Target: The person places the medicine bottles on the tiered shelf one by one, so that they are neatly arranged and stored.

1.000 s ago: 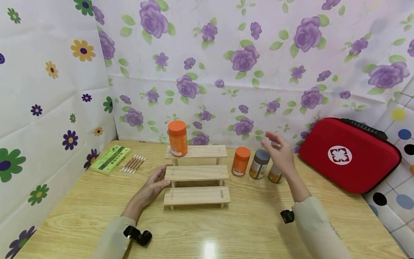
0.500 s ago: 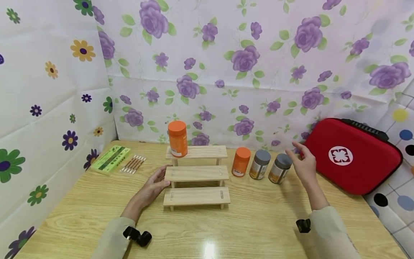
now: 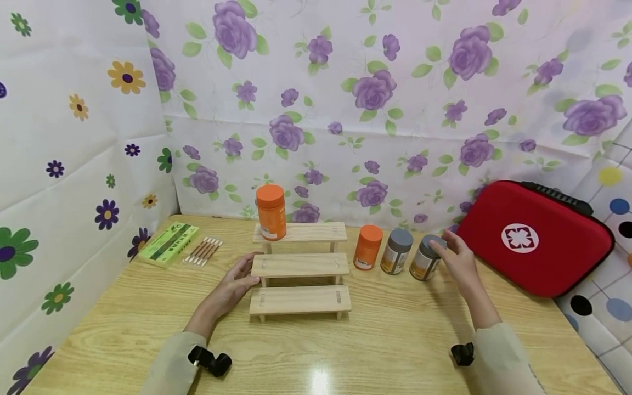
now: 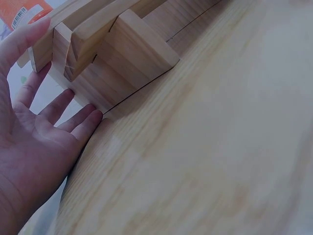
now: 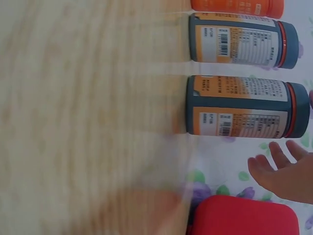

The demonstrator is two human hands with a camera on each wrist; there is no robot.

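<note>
My left hand (image 3: 228,289) is at the left end of a three-step wooden display stand (image 3: 300,265). In the left wrist view, its extended fingertips (image 4: 89,120) touch the stand's side, and the thumb lies by a step's end. At the right, my right hand (image 3: 463,264) reaches around the lid of the rightmost grey jar (image 3: 423,266), fingers spread. The right wrist view shows those fingers (image 5: 279,156) apart from the jar's side. Another grey jar (image 3: 394,260) and an orange jar (image 3: 366,255) stand left of it. A second orange jar (image 3: 271,219) stands on the top step.
A red first-aid case (image 3: 548,269) leans at the back right, close to my right hand. On the left lie a green-yellow box (image 3: 169,244) and several cotton swabs (image 3: 203,251). Flowered cloth (image 3: 316,159) hangs behind the wooden table (image 3: 385,340).
My right hand moved right past the rightmost grey jar, then came back left to its lid. The left hand and the stand stay where they were.
</note>
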